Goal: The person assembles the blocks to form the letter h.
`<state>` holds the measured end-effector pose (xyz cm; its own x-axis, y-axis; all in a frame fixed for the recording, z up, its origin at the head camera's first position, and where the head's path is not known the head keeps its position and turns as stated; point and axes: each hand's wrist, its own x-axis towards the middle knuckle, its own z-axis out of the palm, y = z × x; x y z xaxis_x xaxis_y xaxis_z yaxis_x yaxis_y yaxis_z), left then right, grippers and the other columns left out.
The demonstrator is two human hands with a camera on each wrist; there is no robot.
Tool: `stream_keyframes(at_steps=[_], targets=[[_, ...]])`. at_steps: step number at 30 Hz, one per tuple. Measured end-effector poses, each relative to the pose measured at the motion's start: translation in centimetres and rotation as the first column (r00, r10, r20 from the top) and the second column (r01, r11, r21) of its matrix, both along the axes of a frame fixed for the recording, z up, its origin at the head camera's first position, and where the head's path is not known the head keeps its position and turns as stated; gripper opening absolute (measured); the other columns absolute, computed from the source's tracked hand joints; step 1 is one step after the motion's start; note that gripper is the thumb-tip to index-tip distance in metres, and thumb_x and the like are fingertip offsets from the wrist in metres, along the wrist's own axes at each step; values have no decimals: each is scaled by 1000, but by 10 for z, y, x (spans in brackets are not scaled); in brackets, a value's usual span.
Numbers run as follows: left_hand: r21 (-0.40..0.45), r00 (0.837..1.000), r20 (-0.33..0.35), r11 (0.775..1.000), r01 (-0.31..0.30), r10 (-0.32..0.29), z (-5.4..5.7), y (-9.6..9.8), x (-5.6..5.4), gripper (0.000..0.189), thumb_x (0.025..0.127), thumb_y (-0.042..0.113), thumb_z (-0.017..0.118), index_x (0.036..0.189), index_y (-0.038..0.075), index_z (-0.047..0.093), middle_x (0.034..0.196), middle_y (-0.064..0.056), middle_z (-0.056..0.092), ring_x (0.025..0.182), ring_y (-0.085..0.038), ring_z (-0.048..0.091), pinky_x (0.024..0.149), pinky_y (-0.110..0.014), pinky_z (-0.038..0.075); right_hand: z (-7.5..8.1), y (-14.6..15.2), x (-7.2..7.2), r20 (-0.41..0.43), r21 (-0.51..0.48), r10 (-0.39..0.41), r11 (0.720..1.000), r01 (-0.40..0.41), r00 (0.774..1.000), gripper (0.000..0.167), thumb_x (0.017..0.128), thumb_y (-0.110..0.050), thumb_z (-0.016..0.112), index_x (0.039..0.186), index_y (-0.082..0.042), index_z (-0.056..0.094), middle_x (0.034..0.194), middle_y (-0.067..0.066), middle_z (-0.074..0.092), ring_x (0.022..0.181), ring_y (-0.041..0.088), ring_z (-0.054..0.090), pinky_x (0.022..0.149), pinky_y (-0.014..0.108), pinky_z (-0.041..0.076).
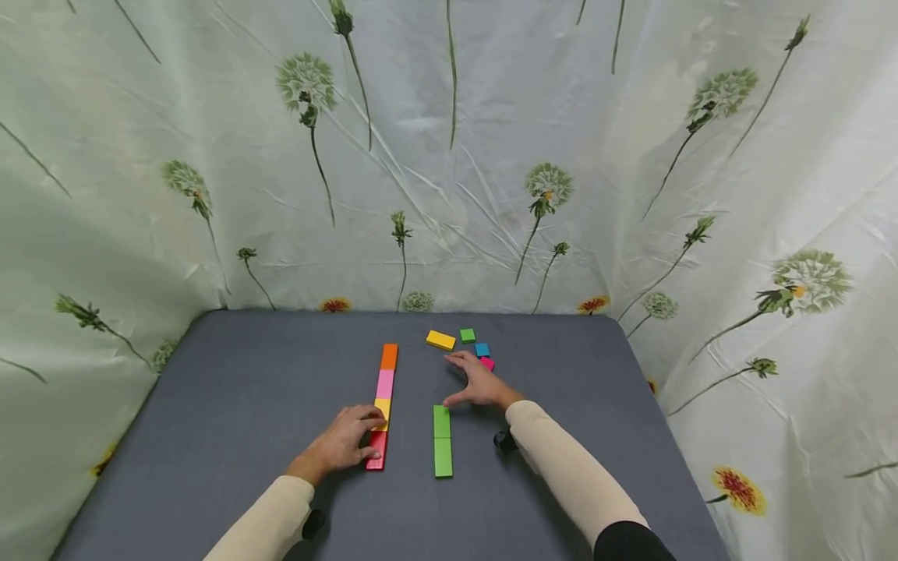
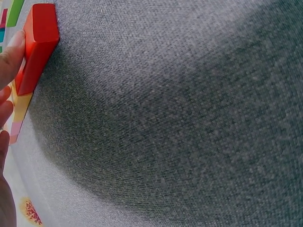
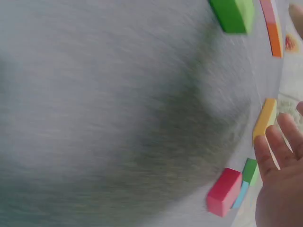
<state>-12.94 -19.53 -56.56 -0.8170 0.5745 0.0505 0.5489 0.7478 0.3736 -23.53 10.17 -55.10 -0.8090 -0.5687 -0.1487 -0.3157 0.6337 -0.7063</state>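
On the table, a row runs away from me: a red block, a yellow block, a pink block and an orange block. My left hand rests at this row, its thumb on the red block and its fingers reaching over the yellow one. Two green blocks lie end to end to the right. Above their far end, my right hand hovers with fingers spread and nothing held. Just beyond it are a magenta block and a blue block.
Farther back lie a loose yellow-orange block and a small green block. The grey table ends at a curtain with flowers, which also hangs along both sides.
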Motion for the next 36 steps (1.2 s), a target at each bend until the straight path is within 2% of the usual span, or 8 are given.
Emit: stream_keyframes(at_steps=[8,12,17,22,30,36], targets=[[1,999,-36,1000,32,-31,-4,1,1,46,75,25,83,111,0,69,115,-9,59,109,-27,54,96,-48,42,1,-16,-33,-1,0,-188,982,188,982,73,79,-23,81,141,-5,46,143,17,41,131,34,40,106,50,34],[13,998,-41,999,40,-39,-5,3,2,45,75,25,83,110,0,69,114,-9,59,109,-27,54,96,-47,42,-3,-21,-43,-32,-10,-243,970,243,969,64,81,-18,79,136,-2,51,134,16,48,123,32,47,103,47,38],[34,997,-58,998,61,-59,-5,2,2,45,75,26,83,110,0,69,113,-8,59,107,-26,54,95,-47,42,-6,-28,-49,-58,15,-307,951,308,950,55,82,-14,77,131,-1,55,129,16,52,117,31,51,100,44,42],[47,994,-89,996,74,-70,-7,-3,3,44,73,24,84,108,0,70,111,-8,59,104,-25,55,93,-46,43,-11,-39,-53,-67,43,-315,947,319,947,49,85,-8,73,130,1,56,129,16,54,118,31,52,100,42,42],[58,989,-125,994,91,-83,-8,-6,-2,43,72,22,84,105,0,70,109,-8,59,104,-24,55,92,-46,43,-16,-49,-59,-137,46,-315,945,323,939,39,85,0,70,123,3,61,122,17,57,113,32,54,98,42,44],[55,988,-136,995,86,-78,-9,-7,-3,42,72,23,85,105,0,70,109,-7,59,104,-24,55,92,-45,43,-18,-53,-62,-124,65,-301,949,310,946,32,88,0,67,119,1,64,116,14,57,110,30,55,97,40,45]])
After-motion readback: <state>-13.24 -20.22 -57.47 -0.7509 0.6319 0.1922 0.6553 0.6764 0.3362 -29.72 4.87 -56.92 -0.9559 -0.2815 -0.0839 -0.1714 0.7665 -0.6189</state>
